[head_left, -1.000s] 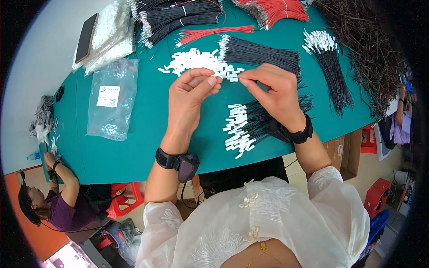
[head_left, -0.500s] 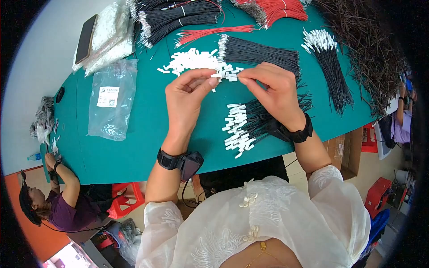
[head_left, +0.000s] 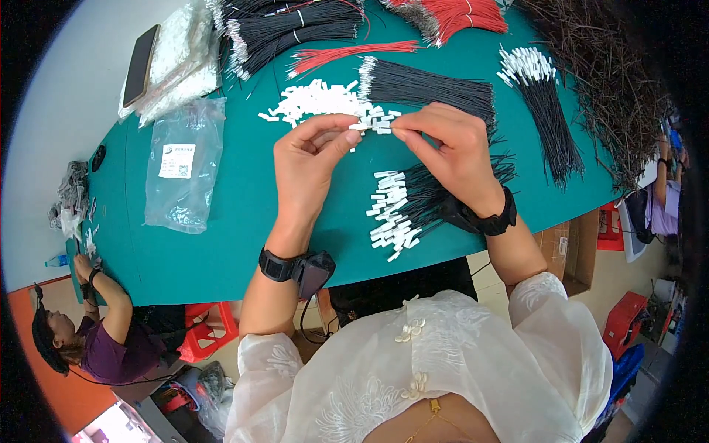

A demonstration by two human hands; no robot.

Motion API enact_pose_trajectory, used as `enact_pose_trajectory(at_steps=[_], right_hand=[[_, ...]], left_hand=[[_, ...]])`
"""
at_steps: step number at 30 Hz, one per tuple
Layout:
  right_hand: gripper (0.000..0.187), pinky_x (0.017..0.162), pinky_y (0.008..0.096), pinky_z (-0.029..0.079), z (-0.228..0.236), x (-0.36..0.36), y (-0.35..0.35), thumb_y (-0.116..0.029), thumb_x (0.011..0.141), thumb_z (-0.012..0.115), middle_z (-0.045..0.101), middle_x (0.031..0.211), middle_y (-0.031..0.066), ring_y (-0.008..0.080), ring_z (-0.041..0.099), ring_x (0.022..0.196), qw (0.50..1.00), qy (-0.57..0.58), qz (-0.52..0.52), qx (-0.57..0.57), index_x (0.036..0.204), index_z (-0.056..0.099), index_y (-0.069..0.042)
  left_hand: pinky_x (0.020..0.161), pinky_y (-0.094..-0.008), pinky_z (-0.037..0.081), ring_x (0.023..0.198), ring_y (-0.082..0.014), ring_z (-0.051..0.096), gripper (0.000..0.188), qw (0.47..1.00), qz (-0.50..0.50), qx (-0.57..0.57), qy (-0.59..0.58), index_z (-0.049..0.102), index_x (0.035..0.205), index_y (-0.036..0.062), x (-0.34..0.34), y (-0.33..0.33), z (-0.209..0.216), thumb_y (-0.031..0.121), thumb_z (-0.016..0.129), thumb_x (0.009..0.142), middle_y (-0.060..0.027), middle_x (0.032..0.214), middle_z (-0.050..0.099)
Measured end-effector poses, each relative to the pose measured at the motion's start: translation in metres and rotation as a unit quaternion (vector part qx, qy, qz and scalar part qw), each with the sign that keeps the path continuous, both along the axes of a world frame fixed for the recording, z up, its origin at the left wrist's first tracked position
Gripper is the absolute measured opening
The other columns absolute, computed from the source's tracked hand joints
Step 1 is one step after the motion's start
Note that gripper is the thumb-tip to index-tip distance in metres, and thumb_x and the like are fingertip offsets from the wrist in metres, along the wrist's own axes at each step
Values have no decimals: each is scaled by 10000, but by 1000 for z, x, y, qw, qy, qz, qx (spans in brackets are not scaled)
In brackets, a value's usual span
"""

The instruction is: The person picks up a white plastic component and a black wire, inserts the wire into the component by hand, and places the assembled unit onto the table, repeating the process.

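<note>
My left hand (head_left: 304,164) pinches a small white connector housing (head_left: 359,127) between thumb and forefinger. Facing it, my right hand (head_left: 458,144) is closed in a pinch on what looks like a thin black wire, mostly hidden by the fingers. The fingertips of both hands almost meet over loose white housings. Behind them lies a heap of white housings (head_left: 317,100), beside a bundle of black wires (head_left: 436,87) with bare pale ends. Below my right hand, black wires tipped with white housings (head_left: 391,214) are laid in a loose stack.
A clear plastic bag (head_left: 183,192) and a phone (head_left: 141,65) on filled bags are at the left. Black bundles (head_left: 317,29) and red wires (head_left: 465,18) line the back. More tipped wires (head_left: 543,103) and a dark tangled heap (head_left: 605,88) lie right. Another person (head_left: 111,340) sits left.
Almost nothing differs. Both hands keep their pinches in the same place, with the fingertips perhaps slightly closer together.
</note>
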State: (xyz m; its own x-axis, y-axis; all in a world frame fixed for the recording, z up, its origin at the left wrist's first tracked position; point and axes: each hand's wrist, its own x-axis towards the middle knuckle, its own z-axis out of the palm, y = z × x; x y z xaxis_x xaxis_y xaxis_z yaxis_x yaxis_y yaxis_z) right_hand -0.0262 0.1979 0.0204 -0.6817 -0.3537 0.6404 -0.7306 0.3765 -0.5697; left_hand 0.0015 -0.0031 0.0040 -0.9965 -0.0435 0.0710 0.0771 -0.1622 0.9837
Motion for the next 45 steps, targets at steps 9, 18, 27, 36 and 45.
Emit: enact_pose_trajectory(at_steps=[9, 18, 27, 36, 45], right_hand=[[114, 524, 298, 426, 2, 0, 2, 5, 743, 720, 661, 743, 88, 209, 564, 594, 999, 37, 7, 22, 853, 698, -14], [117, 537, 299, 436, 0, -1, 2, 5, 739, 720, 661, 744, 87, 215, 568, 599, 998, 45, 8, 35, 852, 697, -14], [98, 499, 240, 398, 1, 0, 5, -19, 804, 690, 667, 766, 62, 106, 533, 562, 991, -122, 47, -30, 901, 701, -17], [98, 501, 232, 404, -7, -2, 4, -28, 803, 695, 674, 780, 68, 114, 569, 592, 994, -78, 73, -33, 901, 704, -22], [93, 501, 232, 408, -5, 1, 3, -15, 799, 693, 676, 787, 71, 118, 578, 598, 990, -123, 56, -32, 891, 705, -23]], left_hand=[[766, -219, 519, 869, -117, 658, 185, 1000, -10, -11, -13, 677, 1010, -29, 1, 2, 1, -28, 697, 826, -80, 982, 691], [764, -218, 520, 858, -117, 659, 179, 1000, -20, -5, -1, 679, 1001, -29, 1, 1, -1, -31, 701, 823, -79, 968, 692], [723, -207, 524, 815, -106, 662, 171, 999, -11, -43, 14, 677, 985, -37, 2, 1, 0, -55, 697, 816, -81, 929, 694], [720, -212, 530, 801, -107, 668, 161, 998, -20, -64, 1, 680, 961, -44, 4, 2, 3, -72, 695, 803, -81, 910, 700], [735, -219, 536, 818, -120, 676, 155, 998, -29, -50, -6, 682, 951, -45, 5, 3, 2, -72, 696, 799, -85, 912, 705]])
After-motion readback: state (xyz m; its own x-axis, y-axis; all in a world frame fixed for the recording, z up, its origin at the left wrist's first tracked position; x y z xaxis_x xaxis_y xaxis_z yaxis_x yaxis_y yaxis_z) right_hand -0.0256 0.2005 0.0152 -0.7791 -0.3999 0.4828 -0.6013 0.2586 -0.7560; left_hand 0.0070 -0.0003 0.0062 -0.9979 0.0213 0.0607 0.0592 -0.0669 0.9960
